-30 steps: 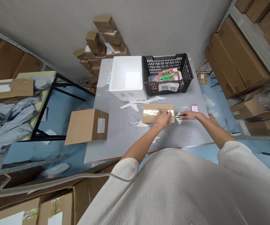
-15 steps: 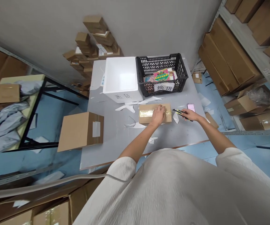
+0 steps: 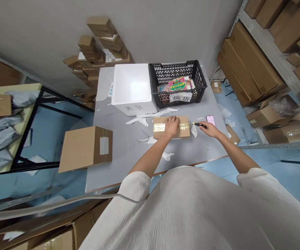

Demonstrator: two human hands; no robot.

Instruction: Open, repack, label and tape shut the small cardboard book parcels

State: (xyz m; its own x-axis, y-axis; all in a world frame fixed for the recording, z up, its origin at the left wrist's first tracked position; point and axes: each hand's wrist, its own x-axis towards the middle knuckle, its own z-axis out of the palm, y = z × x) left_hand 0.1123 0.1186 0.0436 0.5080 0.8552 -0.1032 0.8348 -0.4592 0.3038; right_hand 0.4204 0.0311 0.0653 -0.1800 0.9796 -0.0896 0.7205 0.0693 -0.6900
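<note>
A small cardboard box (image 3: 158, 132) sealed with shiny clear tape lies on the grey table (image 3: 123, 152). My left hand (image 3: 171, 126) rests on top of the box, its fingers spread over the tape and not wrapped around the box. To the right, my right hand (image 3: 209, 129) is closed around a utility knife (image 3: 199, 125) with a black and yellow-green handle. The knife points left, its tip at or very near the box's right end; whether it touches cannot be made out. A scrap of white paper (image 3: 194, 131) lies just below the knife.
Behind the box stand a white foam bin (image 3: 133, 108) and a black plastic crate (image 3: 157, 98) with colourful booklets inside. A phone (image 3: 210, 120) lies beyond my right hand. A larger carton (image 3: 79, 149) sits at the table's left edge. Stacked boxes (image 3: 113, 43) line the wall.
My right hand has turned the knife to lie more level, and its tip has come closer to the box's right end. My left hand has shifted slightly left on the box.
</note>
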